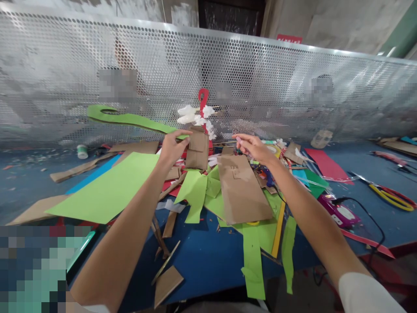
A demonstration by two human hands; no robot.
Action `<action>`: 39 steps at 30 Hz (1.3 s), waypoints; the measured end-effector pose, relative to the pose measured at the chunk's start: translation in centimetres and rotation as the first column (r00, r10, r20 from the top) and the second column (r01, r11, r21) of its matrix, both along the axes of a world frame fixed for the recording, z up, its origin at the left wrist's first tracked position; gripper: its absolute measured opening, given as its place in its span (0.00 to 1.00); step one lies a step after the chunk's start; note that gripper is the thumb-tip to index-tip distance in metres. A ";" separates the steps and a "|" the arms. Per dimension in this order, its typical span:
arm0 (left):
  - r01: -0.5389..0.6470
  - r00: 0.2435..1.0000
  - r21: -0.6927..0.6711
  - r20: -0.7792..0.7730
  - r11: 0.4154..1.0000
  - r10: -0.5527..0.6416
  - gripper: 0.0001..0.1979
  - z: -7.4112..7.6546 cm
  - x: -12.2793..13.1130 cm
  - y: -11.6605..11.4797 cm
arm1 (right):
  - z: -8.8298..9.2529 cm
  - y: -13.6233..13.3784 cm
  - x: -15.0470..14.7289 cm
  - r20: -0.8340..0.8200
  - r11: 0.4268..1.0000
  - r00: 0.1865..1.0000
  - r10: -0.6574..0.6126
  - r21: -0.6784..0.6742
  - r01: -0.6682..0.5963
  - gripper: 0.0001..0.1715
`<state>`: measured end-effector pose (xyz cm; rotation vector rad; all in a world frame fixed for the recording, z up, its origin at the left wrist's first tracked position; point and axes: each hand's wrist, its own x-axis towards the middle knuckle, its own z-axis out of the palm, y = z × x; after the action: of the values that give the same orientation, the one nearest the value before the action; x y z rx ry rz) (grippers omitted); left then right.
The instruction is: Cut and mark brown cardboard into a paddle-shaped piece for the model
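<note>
My left hand is closed on one end of a long curved green paper strip that reaches up and to the left. Just right of that hand stands a small brown cardboard model with a red piece and white tufts behind it. My right hand is pinched round a small pale pink object, too small to name, above a flat brown cardboard sheet. Green paper scraps lie between my arms.
A blue table is littered with green, red and brown offcuts. A big green sheet lies left. A purple glue gun with a black cord and yellow-handled scissors lie right. A perforated metal screen closes the back.
</note>
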<state>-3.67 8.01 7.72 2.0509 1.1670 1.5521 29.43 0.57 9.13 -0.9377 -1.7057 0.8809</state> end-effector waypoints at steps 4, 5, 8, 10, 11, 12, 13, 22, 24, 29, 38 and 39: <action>-0.001 1.000 -0.010 -0.007 1.000 0.001 0.18 -0.1 0.1 0.1 | -0.4 0.6 0.1 0.013 0.999 0.999 -0.047 0.001 0.047 0.15; -0.001 1.000 -0.009 -0.009 1.000 0.001 0.18 -0.1 0.1 0.1 | -0.6 0.9 0.1 0.017 0.998 0.998 -0.063 0.001 0.063 0.14; 0.003 1.000 0.002 -0.011 1.000 -0.003 0.17 -0.2 0.0 0.2 | -1.3 1.8 0.4 0.057 0.993 0.992 -0.116 0.005 0.116 0.13; 0.013 1.000 0.012 -0.007 1.000 -0.012 0.17 -0.3 -0.1 0.3 | -1.7 2.3 0.6 0.139 0.986 0.976 -0.165 0.034 0.162 0.13; 0.015 1.000 0.015 -0.007 1.000 -0.015 0.17 -0.3 -0.1 0.4 | -1.9 2.4 0.6 0.196 0.980 0.961 -0.195 0.063 0.186 0.12; 0.016 1.000 0.014 -0.008 1.000 -0.016 0.17 -0.4 -0.1 0.4 | -2.1 2.4 0.7 0.257 0.974 0.940 -0.225 0.096 0.207 0.12; 0.013 1.000 0.008 -0.011 1.000 -0.013 0.17 -0.4 -0.1 0.4 | -2.2 2.4 0.7 0.317 0.967 0.914 -0.252 0.126 0.223 0.12; 0.014 0.999 -0.011 -0.039 1.000 -0.015 0.18 -0.4 0.2 0.1 | -2.2 1.6 0.1 0.669 0.923 0.636 -0.385 0.287 0.258 0.13; 0.016 0.999 -0.012 -0.040 1.000 -0.016 0.18 -0.4 0.3 0.0 | -2.0 1.4 0.0 0.671 0.903 0.605 -0.429 0.335 0.269 0.12; 0.013 0.999 -0.013 -0.047 1.000 -0.013 0.17 -0.3 0.3 -0.1 | -1.3 1.1 0.2 0.590 0.916 0.707 -0.390 0.327 0.233 0.11; -0.014 0.999 -0.037 -0.042 0.999 0.012 0.18 0.3 0.4 -0.4 | -1.1 1.3 0.9 0.631 0.946 0.734 -0.252 0.320 0.051 0.22; -0.013 0.999 -0.036 -0.042 0.999 0.011 0.18 0.3 0.4 -0.4 | -1.1 1.2 0.8 0.635 0.946 0.731 -0.251 0.322 0.045 0.21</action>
<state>-3.24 7.58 8.07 2.0662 1.2158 1.4883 30.27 1.79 8.03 -1.2620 -2.2473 0.1478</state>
